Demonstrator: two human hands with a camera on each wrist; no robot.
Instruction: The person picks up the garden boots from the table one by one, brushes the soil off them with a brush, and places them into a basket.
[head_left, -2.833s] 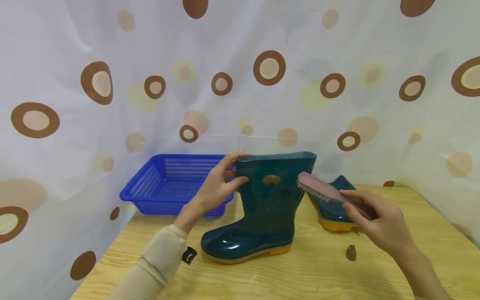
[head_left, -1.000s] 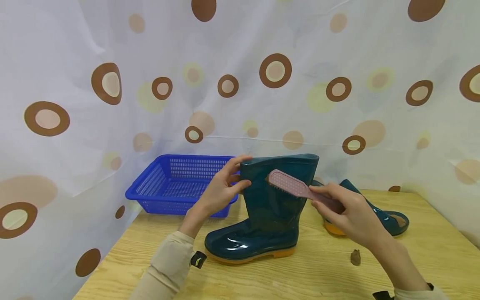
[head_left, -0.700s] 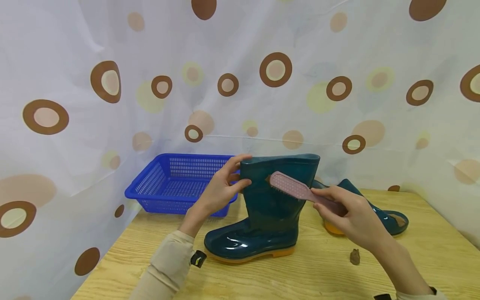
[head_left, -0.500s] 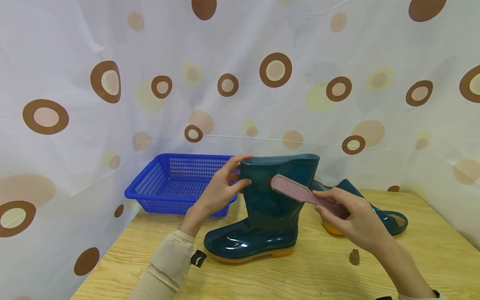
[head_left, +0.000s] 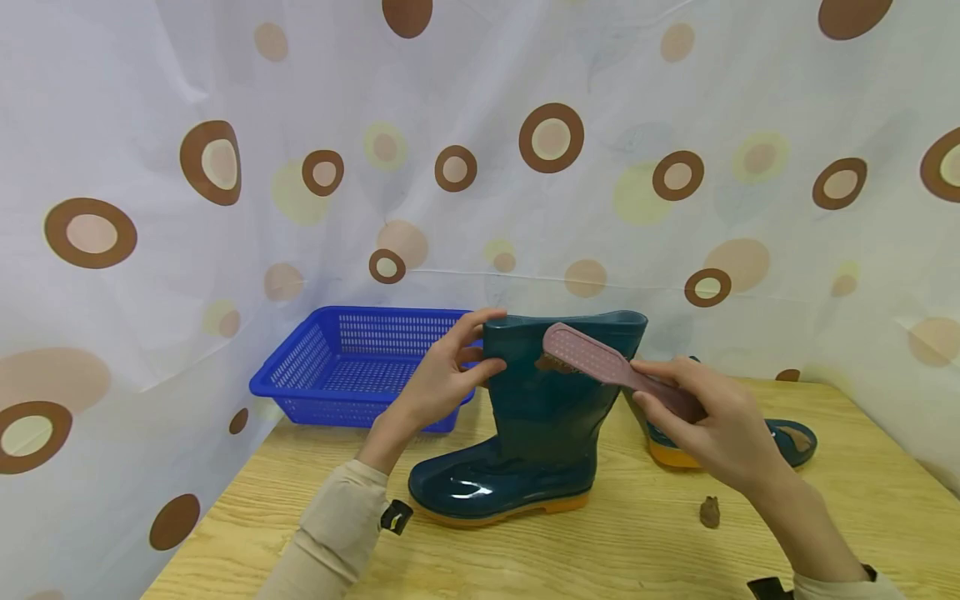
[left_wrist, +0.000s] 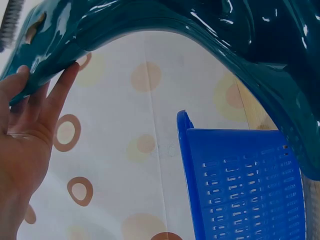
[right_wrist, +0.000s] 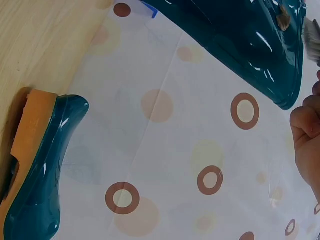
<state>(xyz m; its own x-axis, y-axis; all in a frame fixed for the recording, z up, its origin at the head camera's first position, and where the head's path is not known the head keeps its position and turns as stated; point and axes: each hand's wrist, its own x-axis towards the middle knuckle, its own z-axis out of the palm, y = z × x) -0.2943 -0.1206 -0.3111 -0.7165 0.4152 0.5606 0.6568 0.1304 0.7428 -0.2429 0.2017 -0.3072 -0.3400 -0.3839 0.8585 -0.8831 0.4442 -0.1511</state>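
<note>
A dark teal rain boot with a yellow-orange sole stands upright on the table, toe to the left. My left hand grips the front edge of its shaft near the top, thumb on the near side. A brown muddy patch marks the upper shaft. In my right hand is the handle of a pink scrub brush, its head over the shaft beside the patch. The right wrist view shows the brush bristles near the boot's top edge; whether they touch it I cannot tell.
Behind and left of the boot sits a blue plastic basket. A second teal boot, with a brown patch on its toe, lies at the right, partly behind my right arm. A small brown lump rests on the wooden table.
The brush came left from the shaft's back edge onto the brown patch, slid slightly down, then rose toward the boot's top. My left hand has kept its hold.
</note>
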